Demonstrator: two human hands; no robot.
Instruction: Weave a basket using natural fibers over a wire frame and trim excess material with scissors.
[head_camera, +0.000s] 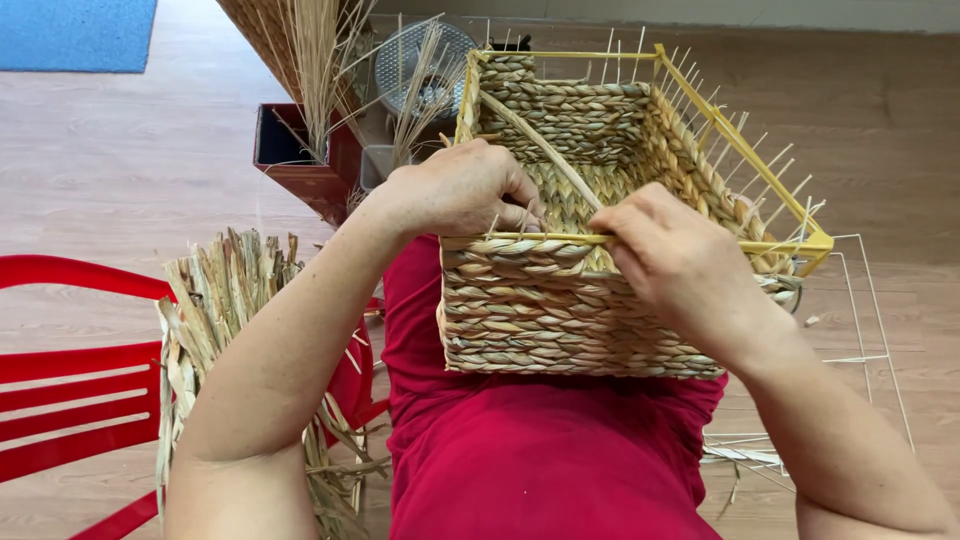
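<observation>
A rectangular woven straw basket (545, 315) with a yellow wire rim rests on my lap, against my red trousers (520, 450). My left hand (455, 190) grips the near rim at its left part, fingers curled over the edge. My right hand (675, 255) pinches the near rim at the middle, where a long pale straw strand (540, 145) runs diagonally up across the basket's inside. Thin wire spokes stick up along the far and right rims.
A bundle of dried straw (215, 300) lies over a red plastic chair (70, 370) at my left. A dark red box (300, 155) with straw stalks and a metal mesh fan (420, 65) stand ahead. A white wire frame (865, 320) lies on the wooden floor at right.
</observation>
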